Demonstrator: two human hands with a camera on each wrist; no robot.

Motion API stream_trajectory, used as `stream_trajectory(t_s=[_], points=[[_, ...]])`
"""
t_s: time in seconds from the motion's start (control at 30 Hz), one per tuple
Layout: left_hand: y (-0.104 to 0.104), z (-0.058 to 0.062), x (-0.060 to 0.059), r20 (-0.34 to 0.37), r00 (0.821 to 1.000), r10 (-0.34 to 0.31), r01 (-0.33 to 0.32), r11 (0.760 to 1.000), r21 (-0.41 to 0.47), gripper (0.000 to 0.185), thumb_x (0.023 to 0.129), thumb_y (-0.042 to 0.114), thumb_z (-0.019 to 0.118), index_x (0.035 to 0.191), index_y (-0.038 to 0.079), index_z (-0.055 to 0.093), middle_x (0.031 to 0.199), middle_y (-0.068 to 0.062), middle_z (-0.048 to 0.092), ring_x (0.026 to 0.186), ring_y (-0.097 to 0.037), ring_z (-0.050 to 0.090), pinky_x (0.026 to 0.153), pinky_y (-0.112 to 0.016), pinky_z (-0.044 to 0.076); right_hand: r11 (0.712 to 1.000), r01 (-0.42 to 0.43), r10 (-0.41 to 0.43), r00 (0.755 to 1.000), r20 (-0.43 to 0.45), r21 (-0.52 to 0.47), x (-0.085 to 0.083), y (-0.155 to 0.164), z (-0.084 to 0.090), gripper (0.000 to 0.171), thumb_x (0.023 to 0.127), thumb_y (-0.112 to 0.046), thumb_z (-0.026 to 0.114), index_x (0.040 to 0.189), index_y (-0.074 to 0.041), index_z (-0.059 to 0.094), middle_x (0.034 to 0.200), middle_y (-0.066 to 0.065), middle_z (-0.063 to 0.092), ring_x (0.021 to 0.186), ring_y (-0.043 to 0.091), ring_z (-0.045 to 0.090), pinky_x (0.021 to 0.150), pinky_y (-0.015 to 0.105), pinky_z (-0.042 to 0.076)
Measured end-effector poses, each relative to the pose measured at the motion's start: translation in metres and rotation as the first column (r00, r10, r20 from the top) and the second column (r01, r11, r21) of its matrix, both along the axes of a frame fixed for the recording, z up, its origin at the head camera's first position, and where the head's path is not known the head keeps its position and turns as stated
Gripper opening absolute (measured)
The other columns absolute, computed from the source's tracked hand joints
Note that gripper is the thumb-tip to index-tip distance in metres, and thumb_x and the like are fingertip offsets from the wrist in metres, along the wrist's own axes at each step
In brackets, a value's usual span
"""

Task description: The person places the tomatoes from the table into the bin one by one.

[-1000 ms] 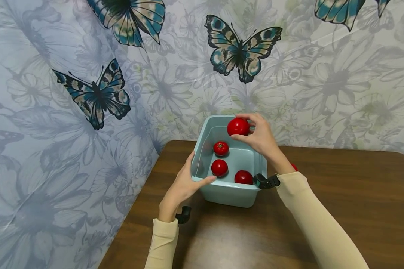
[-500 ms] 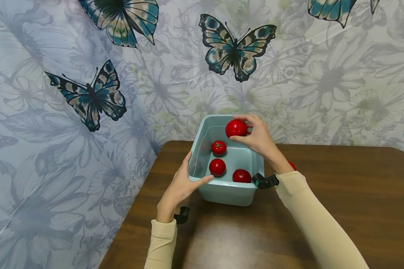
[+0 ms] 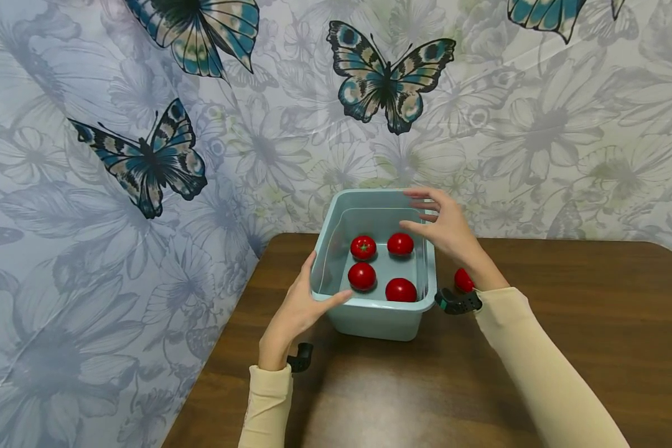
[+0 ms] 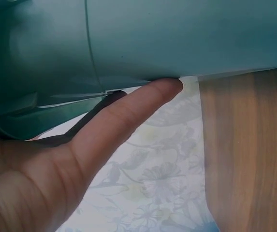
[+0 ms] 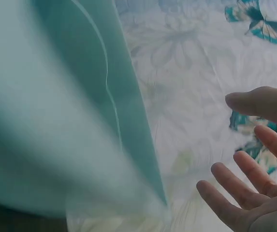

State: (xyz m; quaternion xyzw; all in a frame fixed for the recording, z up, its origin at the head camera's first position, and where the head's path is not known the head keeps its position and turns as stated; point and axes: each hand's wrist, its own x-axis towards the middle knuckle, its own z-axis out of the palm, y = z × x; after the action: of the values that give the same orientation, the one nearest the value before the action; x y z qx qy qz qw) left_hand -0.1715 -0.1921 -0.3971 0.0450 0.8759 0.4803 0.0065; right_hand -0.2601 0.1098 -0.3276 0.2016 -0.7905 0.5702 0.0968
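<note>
A pale blue-green plastic bin [image 3: 375, 320] stands on the table with several red tomatoes in it; the back left tomato [image 3: 363, 247] shows a green stem end. The back right tomato [image 3: 400, 244] lies below my right hand [image 3: 445, 227], whose fingers are spread over the right rim and hold nothing. In the right wrist view that hand's fingertips are free of the blurred bin wall. My left hand [image 3: 299, 305] rests against the bin's front left corner, thumb along the front rim. The left wrist view shows its straight thumb [image 4: 123, 116] touching the wall.
Part of another red object [image 3: 463, 280] shows on the brown wooden table [image 3: 582, 323], half hidden behind my right wrist. A cloth printed with butterflies and flowers [image 3: 291, 124] hangs behind the table and at its left. Dark straps circle both wrists.
My right hand has let go of a tomato, which now lies in the bin's back right part, and has moved a little right with fingers spread. My left hand stays at the bin.
</note>
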Motion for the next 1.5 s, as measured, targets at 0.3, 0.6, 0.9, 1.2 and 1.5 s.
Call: stream_trajectory(t_s=[0.3, 0.6, 0.9, 1.2, 1.5], points=[[-0.002, 0.001, -0.001, 0.004, 1.0, 0.002, -0.002, 1.0, -0.019, 0.119, 0.083, 0.059, 0.083, 0.169, 0.027, 0.008, 0.167, -0.007, 0.032, 0.149, -0.034, 0.039, 0.117, -0.063, 0.035, 0.997, 0.067, -0.068, 0.997, 0.03, 0.046, 0.003, 0.05, -0.038, 0.059, 0.093, -0.006, 0.079, 0.146, 0.002, 0.055, 0.145, 0.023, 0.054, 0.133, 0.044, 0.055, 0.11, 0.059, 0.045], [-0.001, 0.0, -0.001, -0.013, 1.0, -0.016, 0.016, 1.0, -0.002, 0.118, 0.084, 0.056, 0.084, 0.169, 0.027, 0.009, 0.165, -0.006, 0.036, 0.147, -0.033, 0.042, 0.116, -0.061, 0.038, 0.955, 0.155, -0.175, 0.983, 0.06, 0.254, 0.008, 0.095, -0.107, 0.059, 0.092, -0.009, 0.081, 0.143, 0.006, 0.056, 0.141, 0.034, 0.051, 0.127, 0.055, 0.053, 0.104, 0.068, 0.044], [0.0, 0.0, -0.001, -0.001, 1.0, -0.012, 0.012, 1.0, -0.006, 0.116, 0.084, 0.056, 0.084, 0.169, 0.029, 0.009, 0.166, -0.004, 0.035, 0.147, -0.033, 0.041, 0.116, -0.063, 0.036, 0.936, 0.147, -0.202, 0.969, 0.144, 0.32, 0.008, 0.11, -0.149, 0.062, 0.093, -0.009, 0.079, 0.146, 0.008, 0.052, 0.141, 0.038, 0.043, 0.127, 0.06, 0.047, 0.102, 0.071, 0.044], [-0.002, -0.002, -0.001, 0.006, 1.0, -0.002, 0.002, 1.0, -0.021, 0.117, 0.083, 0.057, 0.083, 0.169, 0.029, 0.009, 0.167, -0.005, 0.034, 0.148, -0.032, 0.04, 0.117, -0.063, 0.035, 0.9, 0.185, -0.258, 0.955, 0.142, 0.394, 0.002, 0.111, -0.161, 0.068, 0.089, -0.014, 0.083, 0.144, 0.011, 0.053, 0.131, 0.042, 0.05, 0.117, 0.059, 0.052, 0.096, 0.071, 0.049], [-0.003, -0.002, -0.003, 0.01, 1.0, -0.013, 0.013, 1.0, 0.006, 0.117, 0.083, 0.055, 0.084, 0.169, 0.029, 0.01, 0.166, -0.004, 0.035, 0.148, -0.031, 0.041, 0.117, -0.061, 0.037, 0.87, 0.198, -0.278, 0.953, 0.117, 0.451, -0.003, 0.111, -0.163, 0.071, 0.085, -0.015, 0.087, 0.142, 0.011, 0.054, 0.13, 0.045, 0.051, 0.118, 0.063, 0.051, 0.095, 0.074, 0.048]])
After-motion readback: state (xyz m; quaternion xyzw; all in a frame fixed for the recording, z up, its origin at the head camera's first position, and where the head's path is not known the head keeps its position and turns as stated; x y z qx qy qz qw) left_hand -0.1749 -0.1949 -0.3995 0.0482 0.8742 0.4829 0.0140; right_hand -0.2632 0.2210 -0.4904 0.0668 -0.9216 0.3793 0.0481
